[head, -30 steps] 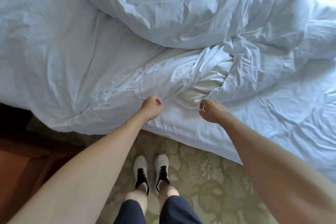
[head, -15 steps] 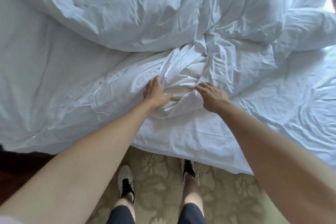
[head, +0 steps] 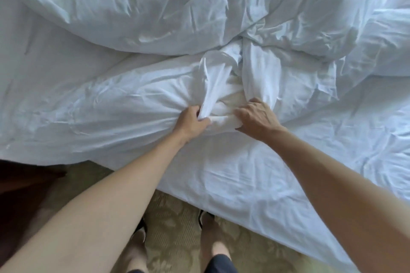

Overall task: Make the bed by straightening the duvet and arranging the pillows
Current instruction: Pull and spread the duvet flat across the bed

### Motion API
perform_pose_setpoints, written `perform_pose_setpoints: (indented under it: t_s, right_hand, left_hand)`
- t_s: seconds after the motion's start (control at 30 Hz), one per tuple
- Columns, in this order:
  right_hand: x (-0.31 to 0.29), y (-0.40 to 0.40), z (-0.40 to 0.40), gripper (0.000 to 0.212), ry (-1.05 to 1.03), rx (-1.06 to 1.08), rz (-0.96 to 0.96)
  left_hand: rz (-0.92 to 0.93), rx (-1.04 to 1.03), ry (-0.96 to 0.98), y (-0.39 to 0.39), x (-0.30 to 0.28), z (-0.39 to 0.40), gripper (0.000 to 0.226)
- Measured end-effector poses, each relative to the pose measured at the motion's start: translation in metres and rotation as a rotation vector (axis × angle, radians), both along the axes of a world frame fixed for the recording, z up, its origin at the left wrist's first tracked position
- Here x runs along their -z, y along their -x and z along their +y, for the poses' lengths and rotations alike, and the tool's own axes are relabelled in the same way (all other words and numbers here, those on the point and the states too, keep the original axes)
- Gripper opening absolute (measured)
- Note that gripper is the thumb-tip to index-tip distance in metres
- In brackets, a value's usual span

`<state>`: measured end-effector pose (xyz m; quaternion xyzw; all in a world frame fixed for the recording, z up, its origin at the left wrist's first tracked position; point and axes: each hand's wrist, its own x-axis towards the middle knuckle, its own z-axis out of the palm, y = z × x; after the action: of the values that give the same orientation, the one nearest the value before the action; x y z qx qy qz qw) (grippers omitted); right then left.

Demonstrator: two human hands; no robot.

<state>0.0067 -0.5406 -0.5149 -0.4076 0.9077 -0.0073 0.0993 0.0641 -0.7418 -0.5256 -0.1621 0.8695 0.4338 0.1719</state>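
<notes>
A crumpled white duvet (head: 177, 13) lies bunched across the bed, with a twisted fold of it reaching toward me in the middle. My left hand (head: 190, 122) is closed around that fold of the duvet. My right hand (head: 255, 117) grips the bunched cloth just to the right, fingers curled into it. A cream patch of the inner filling (head: 235, 102) shows between the two hands. No pillow can be made out as separate from the bedding.
The white bed sheet (head: 244, 184) hangs over the near edge of the mattress. Patterned beige carpet (head: 177, 228) lies below, with my legs and shoes on it. Dark wooden furniture (head: 20, 195) stands at the lower left.
Both hands have reached further onto the bed and closed on the bunched duvet fold. I have stepped closer, so the bed fills more of the view.
</notes>
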Motion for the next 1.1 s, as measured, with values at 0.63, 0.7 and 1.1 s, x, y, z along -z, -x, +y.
perform_pose_setpoints:
  t_s: [0.63,0.7,1.1]
  right_hand:
    - [-0.011,-0.018,-0.016,0.062,-0.287,0.268,-0.221]
    - [-0.013,-0.033,-0.011,0.065,-0.256,0.377,-0.378]
    - [-0.055,-0.147,-0.008,0.07,-0.282,0.487,-0.861]
  left_hand:
    - [0.072,0.278,0.338,-0.036,0.017,0.055,0.048]
    - [0.04,0.251,0.354,-0.05,0.012,0.057,0.041]
    - [-0.155,0.458,0.381,-0.154,-0.041,0.05,0.026]
